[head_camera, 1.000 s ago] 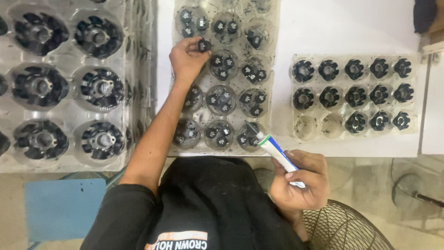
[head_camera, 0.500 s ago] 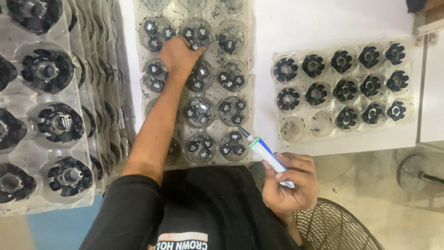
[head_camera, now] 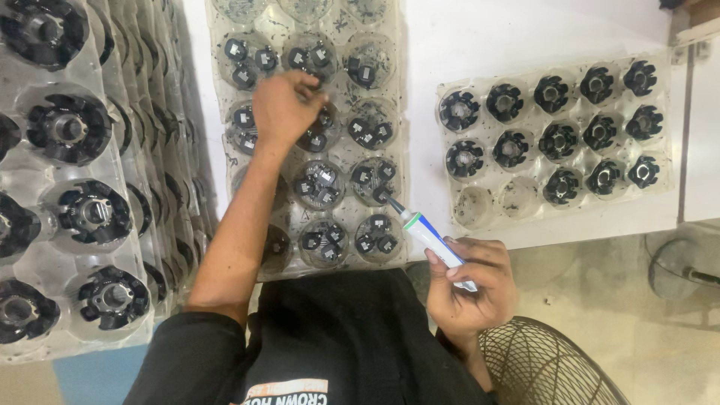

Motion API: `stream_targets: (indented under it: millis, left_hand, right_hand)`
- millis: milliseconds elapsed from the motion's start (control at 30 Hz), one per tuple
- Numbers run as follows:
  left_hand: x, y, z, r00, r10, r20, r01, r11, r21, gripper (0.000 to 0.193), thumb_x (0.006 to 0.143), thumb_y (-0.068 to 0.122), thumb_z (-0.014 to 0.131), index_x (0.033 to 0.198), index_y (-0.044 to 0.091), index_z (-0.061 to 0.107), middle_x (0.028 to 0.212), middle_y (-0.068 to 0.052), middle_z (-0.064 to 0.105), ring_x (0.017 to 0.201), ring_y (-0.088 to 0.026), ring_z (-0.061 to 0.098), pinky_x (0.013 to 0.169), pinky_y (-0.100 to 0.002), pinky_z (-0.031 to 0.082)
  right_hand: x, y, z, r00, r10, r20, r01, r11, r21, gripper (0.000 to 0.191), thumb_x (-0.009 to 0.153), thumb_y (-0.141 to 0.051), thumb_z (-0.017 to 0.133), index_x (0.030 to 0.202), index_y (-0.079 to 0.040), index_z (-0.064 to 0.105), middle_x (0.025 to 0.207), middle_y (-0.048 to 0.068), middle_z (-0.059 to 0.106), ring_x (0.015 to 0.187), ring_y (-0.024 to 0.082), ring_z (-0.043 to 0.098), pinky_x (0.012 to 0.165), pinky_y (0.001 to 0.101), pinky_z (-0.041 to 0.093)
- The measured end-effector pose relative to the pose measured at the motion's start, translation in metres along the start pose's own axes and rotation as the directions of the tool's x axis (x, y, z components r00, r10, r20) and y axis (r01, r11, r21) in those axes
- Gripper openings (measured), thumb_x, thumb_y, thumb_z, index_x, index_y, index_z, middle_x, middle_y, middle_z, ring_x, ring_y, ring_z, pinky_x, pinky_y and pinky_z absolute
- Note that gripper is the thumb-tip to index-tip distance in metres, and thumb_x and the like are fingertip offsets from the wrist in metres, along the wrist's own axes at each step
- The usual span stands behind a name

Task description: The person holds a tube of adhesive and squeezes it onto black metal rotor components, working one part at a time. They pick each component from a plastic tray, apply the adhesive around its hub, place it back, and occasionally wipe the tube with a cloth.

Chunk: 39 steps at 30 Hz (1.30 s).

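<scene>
white worktable (head_camera: 525, 30) seen from straight above, with bare floor below its edge and a wire fan guard (head_camera: 547, 367) poking in at the bottom right. in the middle sits a clear blister tray (head_camera: 311, 142) whose round pockets hold small black clips, a few per pocket. the left hand (head_camera: 281, 109) is down in the upper part of that tray, fingers curled together as if pinching one of the little black clips (head_camera: 319, 139), though i can't tell for sure whether anything is really between the fingertips. the right hand (head_camera: 472, 289) is closed around a white squeeze tube (head_camera: 429, 238) with a green and blue band, held near the tray's lower right corner, its dark nozzle pointing at a pocket there. as for progress, going by how things lie: the smaller tray (head_camera: 551, 139) to the right has most pockets filled with black slotted hubs, and only two pockets in its bottom row look empty (the two at the left end), so that one seems close to full. the stack of big trays (head_camera: 75, 187) on the left holds larger black hubs with metal centres. the clip tray still has plenty of pieces in it, so i'd guess there's a fair bit left to do.
</scene>
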State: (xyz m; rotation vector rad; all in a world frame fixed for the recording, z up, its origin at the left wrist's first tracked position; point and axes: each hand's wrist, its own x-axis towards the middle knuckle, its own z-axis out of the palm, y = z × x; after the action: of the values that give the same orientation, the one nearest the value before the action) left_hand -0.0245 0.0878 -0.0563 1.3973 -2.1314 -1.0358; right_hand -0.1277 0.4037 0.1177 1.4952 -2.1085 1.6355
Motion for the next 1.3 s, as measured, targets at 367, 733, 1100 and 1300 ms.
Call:
stream_targets:
  millis: [367, 733, 1100, 1300]
  left_hand:
    - [0.017, 0.032, 0.105, 0.837, 0.414, 0.358, -0.541, 0.726, 0.424, 0.016, 0.067, 0.008, 0.076, 0.082, 0.012, 0.081, 0.087, -0.015, 0.075, 0.086, -0.033, 0.073, 0.072, -0.044, 0.058]
    - [0.06, 0.044, 0.113, 0.659, 0.546, 0.518, -0.749, 0.418, 0.513, 0.014, 0.08, 0.007, 0.067, 0.084, 0.009, 0.08, 0.087, -0.016, 0.077, 0.083, -0.032, 0.076, 0.068, -0.043, 0.06]
    - [0.064, 0.069, 0.074, 0.674, 0.497, 0.546, -0.732, 0.547, 0.405, 0.034, 0.057, 0.013, 0.086, 0.09, 0.005, 0.077, 0.092, -0.018, 0.073, 0.088, -0.037, 0.071, 0.077, -0.044, 0.057]
    - [-0.003, 0.07, 0.023, 0.935, 0.324, 0.143, -0.171, 0.766, -0.62, 0.039, 0.074, 0.002, 0.084, 0.11, 0.001, 0.069, 0.1, -0.012, 0.074, 0.084, -0.016, 0.069, 0.073, -0.028, 0.058]
  right_hand:
    - [-0.006, 0.001, -0.003, 0.999, -0.021, -0.036, 0.019, 0.999, -0.037, 0.036, 0.081, 0.009, 0.084, 0.088, -0.008, 0.053, 0.093, 0.012, 0.065, 0.086, 0.024, 0.066, 0.074, 0.0308, 0.053]
    - [-0.016, -0.002, -0.006, 0.994, -0.001, -0.108, -0.006, 0.998, -0.064, 0.035, 0.084, 0.01, 0.081, 0.09, -0.007, 0.052, 0.095, 0.013, 0.067, 0.089, 0.025, 0.066, 0.077, 0.0305, 0.053]
    - [-0.039, 0.015, -0.015, 0.954, 0.054, -0.294, -0.05, 0.999, 0.02, 0.032, 0.092, 0.007, 0.08, 0.1, -0.005, 0.051, 0.107, 0.015, 0.067, 0.096, 0.024, 0.07, 0.085, 0.0314, 0.058]
    - [-0.039, 0.028, -0.019, 0.891, 0.272, -0.364, -0.017, 0.821, 0.57, 0.031, 0.101, 0.012, 0.073, 0.109, -0.006, 0.049, 0.105, 0.009, 0.061, 0.096, 0.027, 0.072, 0.081, 0.0374, 0.063]
